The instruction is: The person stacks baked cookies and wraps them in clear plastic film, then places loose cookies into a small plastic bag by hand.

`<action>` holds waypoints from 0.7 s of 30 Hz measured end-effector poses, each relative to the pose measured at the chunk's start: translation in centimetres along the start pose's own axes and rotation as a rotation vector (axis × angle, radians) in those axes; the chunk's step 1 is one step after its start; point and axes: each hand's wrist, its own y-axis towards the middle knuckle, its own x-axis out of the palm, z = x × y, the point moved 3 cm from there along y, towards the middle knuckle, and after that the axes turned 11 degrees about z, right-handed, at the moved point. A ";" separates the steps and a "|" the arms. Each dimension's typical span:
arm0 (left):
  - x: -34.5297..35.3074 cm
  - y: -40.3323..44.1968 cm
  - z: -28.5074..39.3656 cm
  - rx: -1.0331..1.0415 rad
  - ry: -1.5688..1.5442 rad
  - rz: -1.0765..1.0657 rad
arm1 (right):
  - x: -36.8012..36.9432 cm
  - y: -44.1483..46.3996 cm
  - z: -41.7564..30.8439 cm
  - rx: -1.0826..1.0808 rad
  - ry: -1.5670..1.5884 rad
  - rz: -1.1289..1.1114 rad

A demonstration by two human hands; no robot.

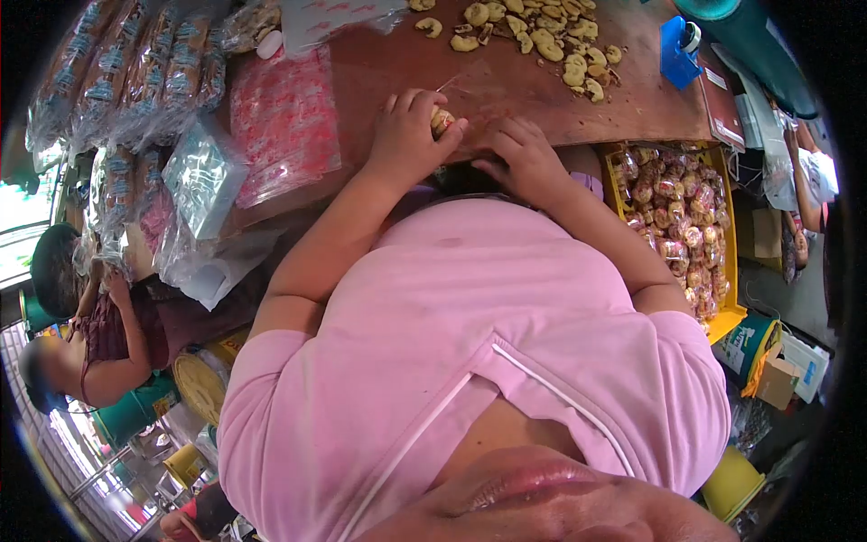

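My left hand (414, 135) is closed around a small wrapped pack of cookies (441, 122) with red print, at the near edge of the brown table. Most of the pack is hidden by the fingers and thumb. Just to its right, my right hand (524, 155) rests at the table edge, thumb and fingers apart, with nothing visible in it. Loose curved yellowish cookies (546, 41) lie scattered with crumbs farther back on the table. A stack of clear wrappers with red print (284, 117) lies left of my left hand.
A yellow crate (730, 298) full of wrapped cookie packs stands at my right. Long bagged packs (135, 63) are piled at the back left, near a clear plastic packet (203, 172). A blue tape dispenser (679, 54) sits at the right table edge. Another person (113, 352) works at left.
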 end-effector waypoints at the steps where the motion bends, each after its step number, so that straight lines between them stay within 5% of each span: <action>1: -0.1 0.1 0.1 -0.007 -0.002 -0.006 | -0.1 0.1 0.1 -0.003 -0.002 -0.021; 9: -0.7 0.2 0.2 -0.027 -0.013 -0.044 | 0.5 3.1 0.8 -0.095 -0.087 0.082; 12: -0.7 0.3 0.0 -0.041 -0.030 -0.073 | 1.2 4.2 2.1 0.100 0.221 -0.144; 21: -0.1 -0.1 -0.1 0.004 -0.059 -0.135 | 1.0 5.1 2.1 0.247 0.350 -0.302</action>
